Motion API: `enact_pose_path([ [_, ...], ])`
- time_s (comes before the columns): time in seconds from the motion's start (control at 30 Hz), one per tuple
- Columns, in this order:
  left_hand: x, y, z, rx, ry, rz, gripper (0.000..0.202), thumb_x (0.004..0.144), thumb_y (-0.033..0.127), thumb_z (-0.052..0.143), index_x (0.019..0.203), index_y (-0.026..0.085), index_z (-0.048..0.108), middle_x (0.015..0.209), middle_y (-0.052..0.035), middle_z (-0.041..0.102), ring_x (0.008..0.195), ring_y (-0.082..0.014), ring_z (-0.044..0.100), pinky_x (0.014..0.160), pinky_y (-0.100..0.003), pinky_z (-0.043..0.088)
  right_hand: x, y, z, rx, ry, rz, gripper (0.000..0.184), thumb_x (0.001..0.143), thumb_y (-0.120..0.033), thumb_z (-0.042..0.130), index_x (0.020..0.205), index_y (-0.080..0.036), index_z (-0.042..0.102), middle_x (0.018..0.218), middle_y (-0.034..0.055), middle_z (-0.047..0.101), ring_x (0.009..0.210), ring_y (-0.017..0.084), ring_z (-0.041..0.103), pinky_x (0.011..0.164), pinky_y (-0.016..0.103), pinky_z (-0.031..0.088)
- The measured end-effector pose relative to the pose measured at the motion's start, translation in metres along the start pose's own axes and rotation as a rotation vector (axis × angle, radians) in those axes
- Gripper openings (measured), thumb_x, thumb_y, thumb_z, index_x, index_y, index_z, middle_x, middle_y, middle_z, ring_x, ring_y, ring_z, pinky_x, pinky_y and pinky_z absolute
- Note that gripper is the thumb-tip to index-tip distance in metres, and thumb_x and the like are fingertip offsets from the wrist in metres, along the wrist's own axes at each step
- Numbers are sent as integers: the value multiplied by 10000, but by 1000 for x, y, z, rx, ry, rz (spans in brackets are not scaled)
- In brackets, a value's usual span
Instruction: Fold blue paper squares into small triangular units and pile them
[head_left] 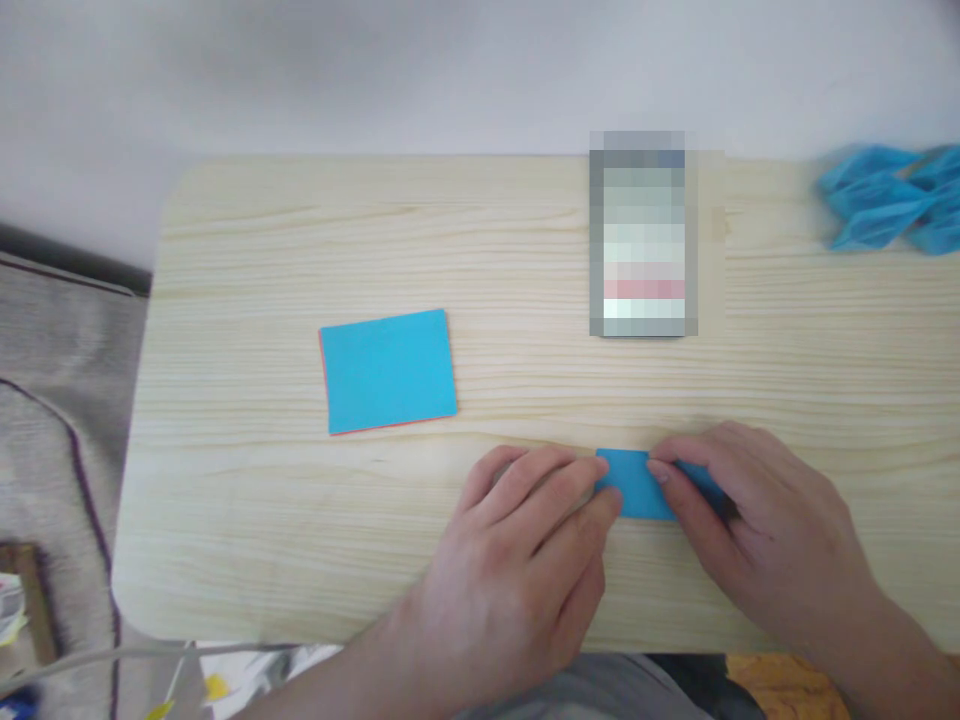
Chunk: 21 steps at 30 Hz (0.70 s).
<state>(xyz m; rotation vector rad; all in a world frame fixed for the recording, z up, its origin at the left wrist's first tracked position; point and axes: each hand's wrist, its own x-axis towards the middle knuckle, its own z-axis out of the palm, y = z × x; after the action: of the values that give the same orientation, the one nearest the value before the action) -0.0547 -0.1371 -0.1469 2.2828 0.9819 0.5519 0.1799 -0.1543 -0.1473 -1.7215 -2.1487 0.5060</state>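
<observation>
While the right hand [780,515] pinches partly hidden blue paper [630,485], how the left hand [521,555] grips is unclear.

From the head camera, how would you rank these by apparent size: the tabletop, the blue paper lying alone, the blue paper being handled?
Largest to smallest:
1. Tabletop
2. Lone blue paper
3. Handled blue paper, judging only what shows; the right fingers partly cover it

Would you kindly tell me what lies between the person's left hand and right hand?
In the head view, a flat blue piece lies on the table between the left hand and the right hand.
</observation>
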Motion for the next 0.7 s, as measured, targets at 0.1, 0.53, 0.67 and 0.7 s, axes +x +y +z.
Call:
enact_pose_path([
  [0.1,0,0,0,0,-3,-2,372,910,160,635,1271,237,678,1359,-36,678,1290,-252,570,1119,-451,455,0,0,0,2,3,2,74,971,-314,612,948,-250,641,844,24,672,781,205,617,734,372,431],
  [0.53,0,0,0,5,-2,-1,390,915,168,639,1298,236,670,1355,-25,678,1289,-242,566,1116,-422,447,2,0,-1,10,-9,11,75,976,-317,608,958,-254,645,846,28,674,779,207,617,727,373,430],
  [0.67,1,0,0,10,-10,-1,393,919,172,638,1303,252,669,1354,-17,677,1279,-240,566,1102,-429,449,2,0,-1,4,-9,20,83,977,-321,607,942,-256,647,827,25,667,762,202,613,717,371,425],
  [0.7,1,-1,0,11,-11,-1,393,922,174,637,1305,254,669,1354,-17,676,1273,-239,568,1097,-432,448,2,0,-1,2,-6,24,86,976,-324,609,940,-257,649,822,23,666,758,201,612,715,369,424],
])
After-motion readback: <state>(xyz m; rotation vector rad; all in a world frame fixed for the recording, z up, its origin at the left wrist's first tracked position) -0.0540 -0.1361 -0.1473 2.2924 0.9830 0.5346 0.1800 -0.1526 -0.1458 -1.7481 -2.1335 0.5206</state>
